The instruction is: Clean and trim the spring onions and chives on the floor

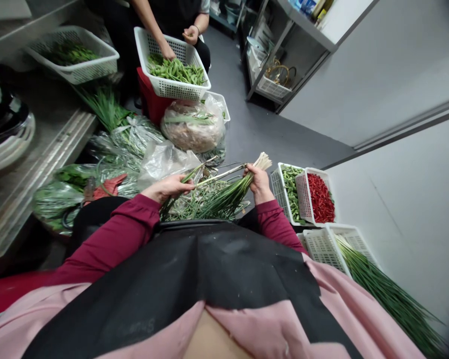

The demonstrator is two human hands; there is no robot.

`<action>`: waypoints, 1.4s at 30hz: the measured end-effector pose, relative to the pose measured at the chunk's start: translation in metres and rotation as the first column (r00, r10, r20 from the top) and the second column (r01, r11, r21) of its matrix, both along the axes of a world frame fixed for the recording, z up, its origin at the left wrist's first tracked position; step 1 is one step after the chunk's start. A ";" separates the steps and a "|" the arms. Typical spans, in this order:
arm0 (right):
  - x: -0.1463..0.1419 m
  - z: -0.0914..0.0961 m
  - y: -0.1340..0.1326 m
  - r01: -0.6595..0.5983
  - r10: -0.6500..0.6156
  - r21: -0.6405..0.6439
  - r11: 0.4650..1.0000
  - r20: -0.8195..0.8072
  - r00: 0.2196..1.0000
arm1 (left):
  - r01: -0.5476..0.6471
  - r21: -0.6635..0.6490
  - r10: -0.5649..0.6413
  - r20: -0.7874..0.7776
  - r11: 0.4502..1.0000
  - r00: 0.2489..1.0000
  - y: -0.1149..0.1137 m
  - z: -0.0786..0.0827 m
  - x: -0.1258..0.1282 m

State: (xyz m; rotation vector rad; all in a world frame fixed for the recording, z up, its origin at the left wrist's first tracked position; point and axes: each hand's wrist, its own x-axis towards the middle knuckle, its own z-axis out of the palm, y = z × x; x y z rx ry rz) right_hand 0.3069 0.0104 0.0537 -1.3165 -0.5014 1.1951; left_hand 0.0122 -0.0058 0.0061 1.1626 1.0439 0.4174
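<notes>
Head-worn view, facing forward and down, hands [260, 182] near

3 o'clock: red chillies [321, 198] in a white perforated basket [303, 196], green pieces [291, 185] in a second basket right beside it, partly hidden. 11: white tub [176, 90] of green pods [179, 71] above something red [149, 102], co-worker [172, 14] in dark clothes behind. 10: another white crate [88, 71], greens inside too dim to ID. 9:30: dark stack [5, 112], contents unclear. 1: metal rack [310, 31], low bin [273, 89] on it. 2: pale wall [377, 75].
</notes>
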 end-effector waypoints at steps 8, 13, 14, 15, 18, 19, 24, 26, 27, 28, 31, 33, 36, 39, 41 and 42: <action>0.015 -0.024 0.011 -0.151 0.183 -0.220 0.964 0.133 0.974 | -0.082 0.093 0.099 -0.190 0.992 0.977 0.009 -0.017 -0.014; -0.011 -0.046 0.004 -0.275 0.357 -0.279 0.920 0.305 0.883 | -0.224 0.108 0.238 -0.137 0.968 0.961 0.008 -0.014 0.007; -0.018 -0.047 0.001 -0.268 0.336 -0.245 0.932 0.302 0.892 | -0.222 0.096 0.233 -0.114 0.970 0.966 0.006 -0.013 0.013; -0.026 -0.047 -0.003 -0.264 0.318 -0.212 0.941 0.288 0.903 | -0.213 0.082 0.219 -0.087 0.974 0.972 0.004 -0.011 0.019; -0.049 -0.039 -0.015 -0.329 0.351 -0.142 0.934 0.187 0.917 | -0.165 0.043 0.164 0.009 0.985 0.986 -0.005 -0.006 0.036; -0.056 -0.036 -0.019 -0.366 0.383 -0.130 0.921 0.146 0.912 | -0.138 0.031 0.137 0.036 0.990 0.990 -0.008 -0.004 0.041; -0.062 -0.024 -0.029 -0.370 0.374 -0.052 0.927 0.145 0.916 | -0.082 -0.012 0.083 0.154 0.997 0.985 -0.013 0.001 0.051; -0.055 -0.021 -0.029 -0.355 0.356 -0.028 0.934 0.140 0.924 | -0.089 0.001 0.087 0.186 0.996 0.979 -0.011 -0.001 0.050; -0.053 -0.020 -0.029 -0.360 0.360 -0.023 0.933 0.124 0.925 | -0.072 0.018 0.067 0.193 0.997 0.979 -0.010 -0.002 0.049; -0.052 -0.020 -0.030 -0.371 0.371 -0.019 0.928 0.108 0.922 | -0.047 0.048 0.037 0.187 0.998 0.982 -0.010 -0.003 0.048; -0.057 -0.022 -0.034 -0.411 0.409 -0.012 0.912 0.136 0.903 | 0.026 0.250 -0.052 0.099 0.968 0.994 -0.010 -0.007 0.048; -0.065 -0.023 -0.038 -0.430 0.426 -0.022 0.903 0.179 0.887 | 0.052 0.437 -0.058 -0.001 0.898 0.998 -0.011 -0.008 0.050; -0.075 -0.025 -0.042 -0.411 0.410 -0.034 0.911 0.185 0.893 | 0.091 0.616 -0.031 -0.107 0.783 0.994 -0.013 -0.009 0.052; -0.077 -0.026 -0.043 -0.393 0.396 -0.045 0.918 0.131 0.909 | 0.066 0.632 0.001 -0.105 0.772 0.994 -0.013 -0.012 0.052; -0.075 -0.025 -0.043 -0.415 0.418 -0.053 0.908 0.114 0.901 | 0.020 0.577 0.014 -0.055 0.817 0.998 -0.014 -0.013 0.052; -0.074 -0.025 -0.043 -0.429 0.432 -0.054 0.902 0.117 0.894 | -0.003 0.541 0.019 -0.025 0.841 1.000 -0.014 -0.014 0.052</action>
